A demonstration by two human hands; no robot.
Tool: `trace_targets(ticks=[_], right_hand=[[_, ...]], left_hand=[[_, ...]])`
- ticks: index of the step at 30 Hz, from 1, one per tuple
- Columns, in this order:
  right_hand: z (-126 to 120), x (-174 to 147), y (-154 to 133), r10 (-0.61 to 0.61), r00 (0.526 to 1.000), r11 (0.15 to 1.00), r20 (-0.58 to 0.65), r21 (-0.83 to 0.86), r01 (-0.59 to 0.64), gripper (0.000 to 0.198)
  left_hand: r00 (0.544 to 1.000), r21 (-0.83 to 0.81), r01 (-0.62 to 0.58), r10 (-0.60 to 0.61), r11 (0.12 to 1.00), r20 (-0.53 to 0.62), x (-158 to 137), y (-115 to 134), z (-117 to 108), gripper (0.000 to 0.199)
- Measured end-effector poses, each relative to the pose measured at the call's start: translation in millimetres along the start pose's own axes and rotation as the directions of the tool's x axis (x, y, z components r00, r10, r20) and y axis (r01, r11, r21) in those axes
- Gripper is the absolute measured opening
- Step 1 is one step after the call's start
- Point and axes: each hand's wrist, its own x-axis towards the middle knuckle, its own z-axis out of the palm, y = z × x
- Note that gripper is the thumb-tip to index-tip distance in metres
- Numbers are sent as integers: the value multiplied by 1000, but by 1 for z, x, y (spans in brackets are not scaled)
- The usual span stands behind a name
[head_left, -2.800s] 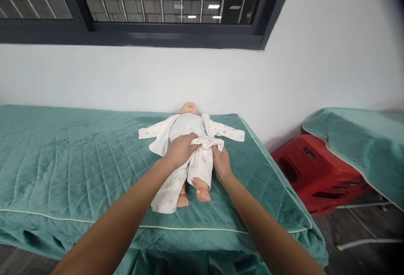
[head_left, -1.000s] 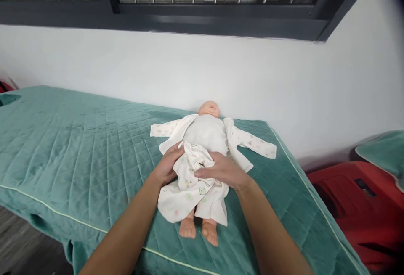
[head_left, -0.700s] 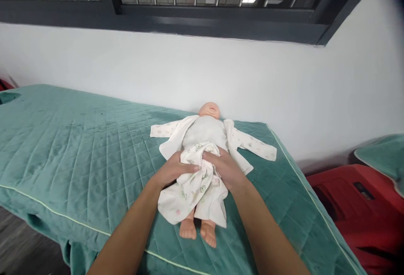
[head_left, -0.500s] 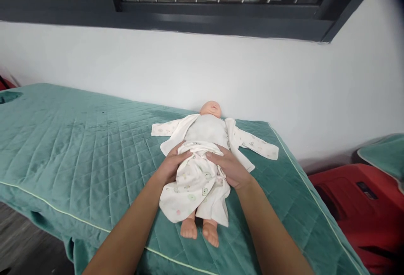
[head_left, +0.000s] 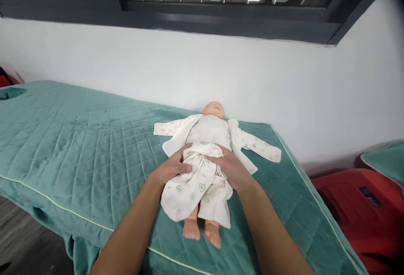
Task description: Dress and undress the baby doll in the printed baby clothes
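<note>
A baby doll (head_left: 211,128) lies on its back on the green bed, head toward the wall and feet toward me. Its white jacket (head_left: 251,144) is spread open, sleeves stretched out to both sides. White printed baby pants (head_left: 202,182) cover its hips and legs, bunched at the waist, with both bare feet showing below the hems. My left hand (head_left: 174,166) is closed on the left side of the waistband, thumb on top and the other fingers mostly hidden. At the right side, my right hand (head_left: 229,166) grips the waistband with its fingertips tucked out of sight.
The quilted green cover (head_left: 94,149) drapes over the bed, with a pale piped edge. A white wall (head_left: 202,64) stands behind, below a dark window frame (head_left: 221,20) with metal bars. At the right is a red plastic object (head_left: 356,207) partly under green cloth (head_left: 386,161).
My left thumb has shifted down and outward on the pants, and the cloth near it is more gathered. The right hand stays at the waistband. The view has moved slightly.
</note>
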Motion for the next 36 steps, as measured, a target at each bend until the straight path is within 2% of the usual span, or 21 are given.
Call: trace_targets(ticks=[2, 6, 10, 13, 16, 18, 21, 23, 27, 32, 36], right_hand=[[-2, 1, 3, 17, 1000, 994, 2, 108, -17, 55], [-2, 1, 4, 20, 1000, 989, 19, 149, -22, 53], [0, -4, 0, 4, 999, 1000, 41, 12, -5, 51], [5, -9, -7, -12, 988, 993, 154, -116, 31, 49], [8, -15, -13, -26, 962, 970, 273, -225, 91, 50], [7, -18, -13, -48, 959, 953, 281, -273, 128, 49], [2, -20, -12, -76, 966, 938, 247, -310, 153, 47], [-2, -20, -10, -89, 964, 927, 252, -333, 172, 40], [-7, -16, -7, -109, 943, 881, 313, -408, 237, 16], [-4, -13, -2, -137, 927, 804, 348, -508, 310, 7], [-1, -14, 0, -109, 913, 745, 393, -575, 337, 13]], left_hand=[[997, 67, 46, -50, 997, 65, -3, 3, 1, 86], [995, 113, 71, -79, 991, 67, -5, 8, 11, 64], [1000, 26, 14, -13, 1000, -21, -4, 7, 18, 51], [995, -73, -32, 25, 997, -93, -4, 3, 17, 44], [994, -152, -70, 57, 986, -90, -6, 2, 16, 37], [995, -166, -74, 62, 983, -76, -11, 5, 17, 34], [998, -110, -19, 12, 994, -59, -26, 14, 23, 38], [996, -54, 6, -11, 999, -84, -40, 21, 33, 41], [975, -11, 61, -62, 998, -211, -73, 30, 66, 38], [902, -182, 98, -165, 978, -399, -105, 24, 106, 39], [861, -326, 98, -244, 940, -446, -126, 11, 119, 37]])
